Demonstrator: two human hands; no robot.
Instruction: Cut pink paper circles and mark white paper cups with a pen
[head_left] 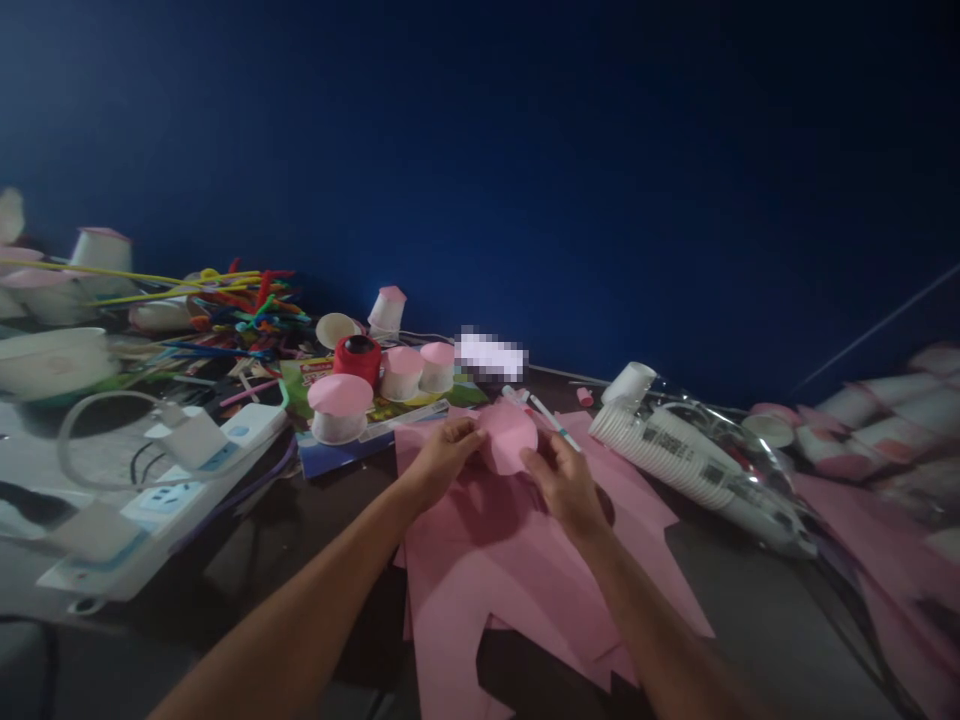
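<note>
Between my two hands a round pink paper disc [510,438] is held up over the pink sheets. My left hand [444,462] pinches its left edge between thumb and fingers. The lower right edge of the disc is gripped by my right hand [564,482], its thumb in front. Beneath lie cut pink paper sheets [525,590] with jagged edges. Just behind the disc rests a white pen [553,420]. To the left stand white paper cups with pink tops, the nearest one [340,408] beside a red round object [357,360].
A white power strip [172,500] with plugs and cables lies at the left, near a pile of coloured pipe cleaners [262,300]. A plastic-wrapped stack of paper cups [675,460] is on the right, with more pink-and-white cups [892,415] beyond. A dark blue wall [525,180] rises behind.
</note>
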